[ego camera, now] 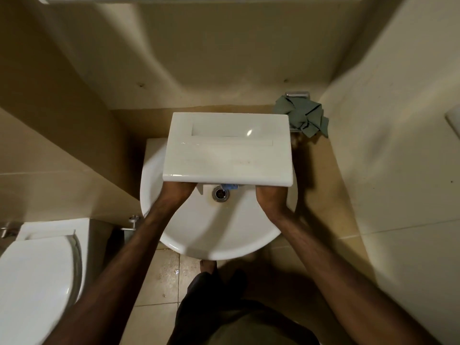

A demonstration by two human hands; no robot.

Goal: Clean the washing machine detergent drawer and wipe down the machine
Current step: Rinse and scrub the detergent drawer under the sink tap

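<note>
Over a white basin (219,235) in a beige-tiled bathroom, the left hand (178,191) and right hand (270,197) support the detergent drawer (227,150), fingers hidden beneath; rigid, light, probably wet-slick plastic, best gripped at both sides.

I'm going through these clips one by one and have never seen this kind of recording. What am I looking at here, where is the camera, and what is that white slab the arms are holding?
There is one picture, taken by a wide-angle camera worn on a person's head, looking down at their own bare arms. No robot is involved. The left hand and right hand reach under the near edge of a white detergent drawer, seen front panel up, and hold it over a white washbasin. The fingers are hidden beneath the drawer, so the grip itself cannot be seen. The basin's drain shows just below the drawer. A crumpled green cloth sits on a holder by the far right wall. A toilet stands at the lower left.
</note>
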